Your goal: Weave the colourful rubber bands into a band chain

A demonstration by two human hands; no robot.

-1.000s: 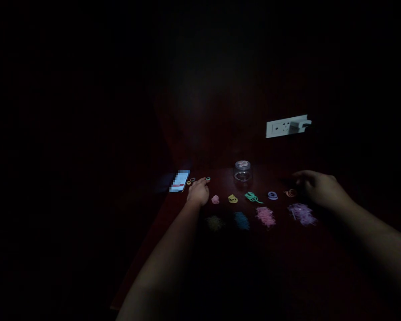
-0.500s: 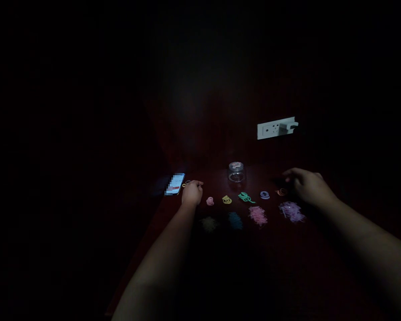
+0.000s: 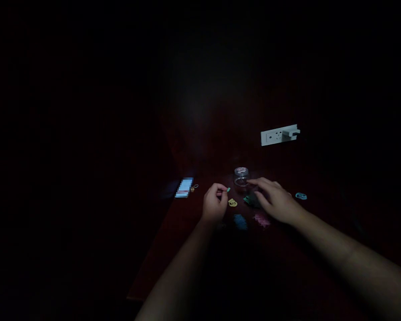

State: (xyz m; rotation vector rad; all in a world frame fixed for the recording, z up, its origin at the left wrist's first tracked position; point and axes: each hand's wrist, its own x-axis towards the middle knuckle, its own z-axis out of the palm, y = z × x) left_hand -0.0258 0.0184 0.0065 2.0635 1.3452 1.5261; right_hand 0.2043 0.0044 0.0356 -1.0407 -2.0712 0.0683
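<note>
Between the thumb and forefinger of my left hand [image 3: 216,203] is a small green piece [image 3: 228,190] that looks like a bit of elastic band. Just right of that hand lies a small heap of yellow bands [image 3: 233,203]. My right hand [image 3: 276,199] hovers with thumb and fingers apart over green bands [image 3: 247,199], which its shadow partly covers. Its fingertips come close to a clear lidded jar [image 3: 241,179], though I cannot tell if they touch. Nearer me are a blue pile [image 3: 240,221] and a pink pile [image 3: 261,220] of tiny bands.
A lit phone [image 3: 184,187] lies at the table's left, beside a few small rings [image 3: 195,186]. Light blue bands [image 3: 301,196] are right of my right hand. A wall socket [image 3: 279,135] with a plug is behind. Most of the surroundings are dark.
My left hand has moved right and now pinches the green piece. My right hand has come left from the orange bands to over the green ones. The view has shifted slightly.
</note>
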